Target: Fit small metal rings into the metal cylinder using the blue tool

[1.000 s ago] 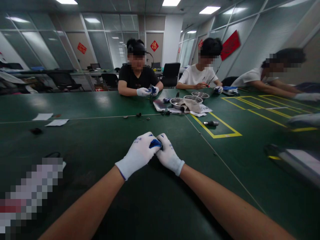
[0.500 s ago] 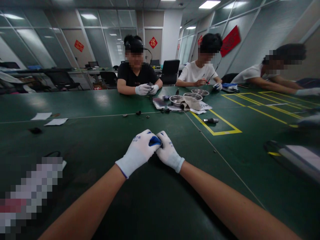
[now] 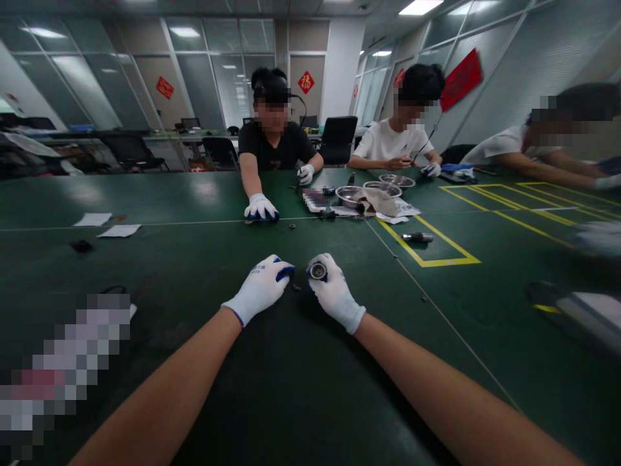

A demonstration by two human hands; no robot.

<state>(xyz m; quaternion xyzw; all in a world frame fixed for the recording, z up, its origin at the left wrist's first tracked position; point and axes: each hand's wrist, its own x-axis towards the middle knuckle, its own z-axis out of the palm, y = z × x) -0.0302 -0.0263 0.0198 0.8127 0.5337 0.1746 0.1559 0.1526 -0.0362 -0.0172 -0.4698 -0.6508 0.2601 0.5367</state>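
Note:
Wrapped in the gloved fingers of my right hand (image 3: 330, 290) is a round dark part (image 3: 318, 271), its ringed open end facing up toward me. My left hand (image 3: 259, 283), also gloved, is a short way to the left, fingers curled together with their tips by the green table; whether they hold anything is hidden. Between the hands lie tiny rings (image 3: 296, 287) on the table. Farther off, a small ring (image 3: 292, 226) sits near the white line.
Across the table (image 3: 194, 259), a person's gloved hand (image 3: 261, 208) reaches down onto the surface. Metal bowls (image 3: 348, 196) and a cloth (image 3: 378, 202) stand beyond my right hand. A dark tool (image 3: 417, 237) lies inside yellow tape. Papers (image 3: 119, 230) lie at left.
My hands have moved apart, and the round part now shows in my right hand. Tiny rings have come into view between them. The person opposite has stretched one hand forward onto the table.

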